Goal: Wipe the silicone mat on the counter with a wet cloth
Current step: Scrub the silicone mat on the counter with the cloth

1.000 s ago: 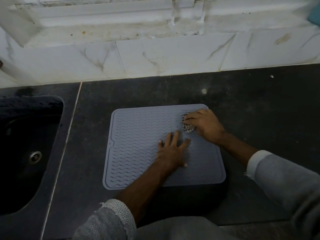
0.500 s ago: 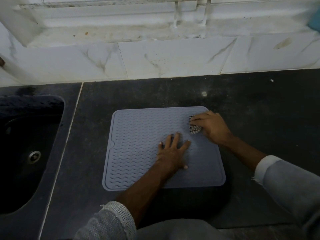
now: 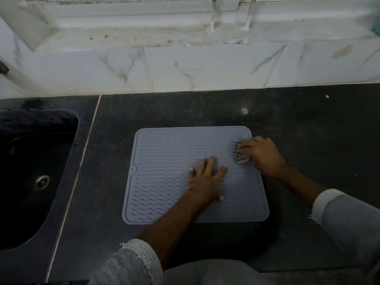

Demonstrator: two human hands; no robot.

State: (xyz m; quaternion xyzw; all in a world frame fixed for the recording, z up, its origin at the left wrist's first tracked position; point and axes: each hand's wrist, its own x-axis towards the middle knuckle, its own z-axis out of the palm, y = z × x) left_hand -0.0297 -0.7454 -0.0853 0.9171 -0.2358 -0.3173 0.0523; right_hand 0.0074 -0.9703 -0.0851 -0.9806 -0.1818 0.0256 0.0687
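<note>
A grey-blue silicone mat (image 3: 164, 173) with a wavy ribbed surface lies flat on the dark counter (image 3: 308, 124). My left hand (image 3: 205, 182) rests on the mat's right-centre with fingers spread flat, pressing it down. My right hand (image 3: 261, 155) is at the mat's right edge near the far corner, its fingers curled over a small bunched checked cloth (image 3: 241, 156). Most of the cloth is hidden under that hand.
A dark sink (image 3: 30, 171) with a metal drain (image 3: 42, 181) is set into the counter at the left. A white marble backsplash (image 3: 205, 68) and ledge run along the back. The counter's front edge is just below my arms.
My right hand has slid the cloth to the right across the far part of the mat, toward its right edge. My left hand has stayed pressed in place.
</note>
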